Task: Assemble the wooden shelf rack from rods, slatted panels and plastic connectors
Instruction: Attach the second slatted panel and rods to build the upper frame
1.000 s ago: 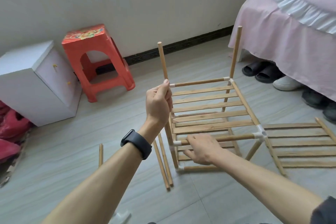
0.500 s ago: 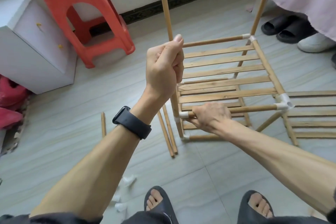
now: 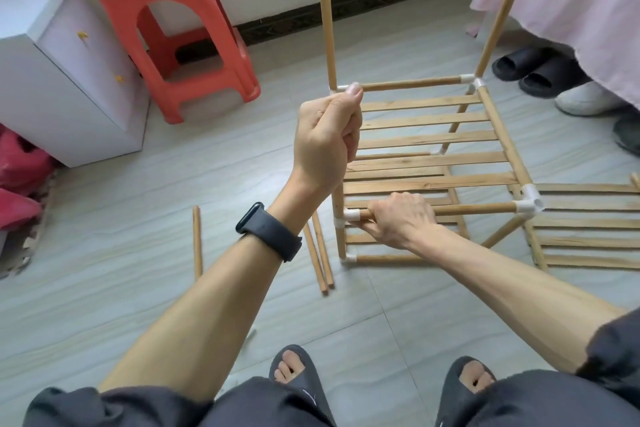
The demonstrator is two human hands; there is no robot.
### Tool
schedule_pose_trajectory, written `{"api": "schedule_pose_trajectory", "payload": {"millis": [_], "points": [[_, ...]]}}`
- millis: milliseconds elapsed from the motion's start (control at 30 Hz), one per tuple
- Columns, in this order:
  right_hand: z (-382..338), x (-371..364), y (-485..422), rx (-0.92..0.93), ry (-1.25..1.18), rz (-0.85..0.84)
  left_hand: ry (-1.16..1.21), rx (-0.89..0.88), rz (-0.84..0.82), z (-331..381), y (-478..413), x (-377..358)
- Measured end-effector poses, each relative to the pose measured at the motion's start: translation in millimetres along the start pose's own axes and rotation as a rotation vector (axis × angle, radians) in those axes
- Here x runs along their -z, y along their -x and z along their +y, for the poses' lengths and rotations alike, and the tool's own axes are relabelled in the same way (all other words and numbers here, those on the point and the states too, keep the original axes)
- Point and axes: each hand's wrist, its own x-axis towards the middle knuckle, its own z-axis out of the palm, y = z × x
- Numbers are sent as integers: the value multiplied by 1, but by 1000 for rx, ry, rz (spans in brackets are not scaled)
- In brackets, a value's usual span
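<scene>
Rack (image 3: 429, 149) stands on floor w/ L hand (image 3: 325, 139) fisted round its upright rod (image 3: 327, 28), R hand (image 3: 401, 218) gripping front rail (image 3: 474, 209) beside white connector (image 3: 351, 215).

The left hand (image 3: 327, 135) hides the upright rod's (image 3: 327, 28) middle and the slat ends behind it, so its grip cannot be seen. The far-right rod (image 3: 504, 9) and the spare slatted panel (image 3: 588, 229) run past the frame's edges. The shoes (image 3: 533, 71) lie partly under the bed skirt (image 3: 585, 10).
</scene>
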Motion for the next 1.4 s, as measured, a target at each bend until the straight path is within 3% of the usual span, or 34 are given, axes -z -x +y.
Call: {"api": "schedule_pose_trajectory", "payload": {"millis": [233, 433, 533, 633, 733, 900, 1067, 1200, 1400], "points": [[-7, 19, 19, 21, -35, -109, -82, 79, 52, 7, -4, 1], [-20, 69, 43, 133, -38, -8, -266, 102, 6, 14, -6, 11], [-31, 92, 49, 174, -66, -221, -427, 78, 33, 10, 5, 35], [-48, 103, 46, 221, -61, -469, -420, 209, 152, -10, 19, 80], [-75, 100, 34, 287, 11, -510, -562, 410, 251, -50, 45, 138], [-132, 56, -5, 368, -13, -526, -874, 785, 258, -133, 113, 229], [-180, -33, -38, 299, -260, -598, -939, 1074, 303, -186, 160, 285], [-206, -101, -43, 227, -381, -646, -1003, 1148, 312, -217, 165, 315], [-217, -179, -31, 338, -115, -738, -1050, 1220, 361, -260, 158, 344]]}}
